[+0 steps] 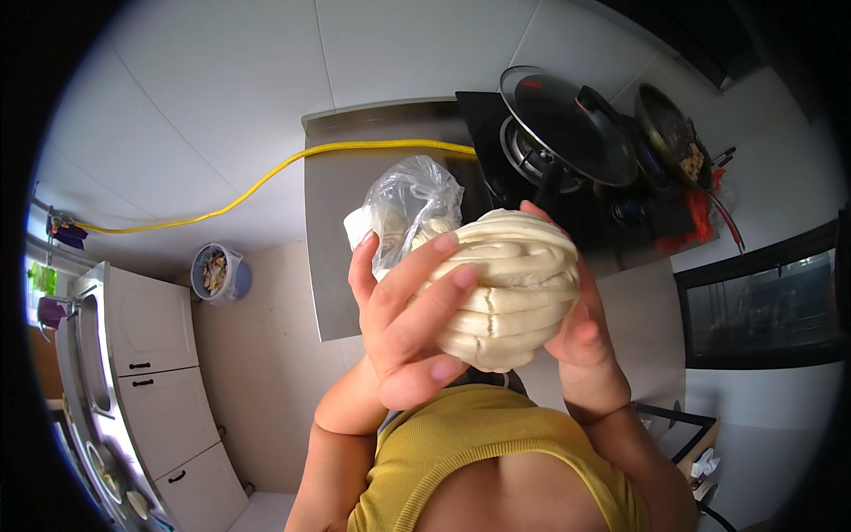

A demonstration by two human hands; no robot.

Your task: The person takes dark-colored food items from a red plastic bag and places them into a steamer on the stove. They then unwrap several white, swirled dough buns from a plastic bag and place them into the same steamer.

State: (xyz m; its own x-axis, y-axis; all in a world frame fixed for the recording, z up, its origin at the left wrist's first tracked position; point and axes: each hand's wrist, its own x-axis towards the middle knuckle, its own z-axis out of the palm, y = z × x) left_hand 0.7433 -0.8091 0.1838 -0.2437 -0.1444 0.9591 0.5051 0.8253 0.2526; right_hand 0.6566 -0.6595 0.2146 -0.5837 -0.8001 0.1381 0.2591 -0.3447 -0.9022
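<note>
A large layered steamed bun is held up between my two hands, close to the camera. My left hand spreads its fingers over the bun's left side. Around the right side curls my right hand, partly hidden behind the bun. Behind my left fingers, a clear plastic bag with more pale buns in it rests on the steel counter.
A glass-lidded pan and a wok holding food stand on the black gas stove. A yellow hose runs along the wall. On the floor at left is a lined waste bin, near white cabinets.
</note>
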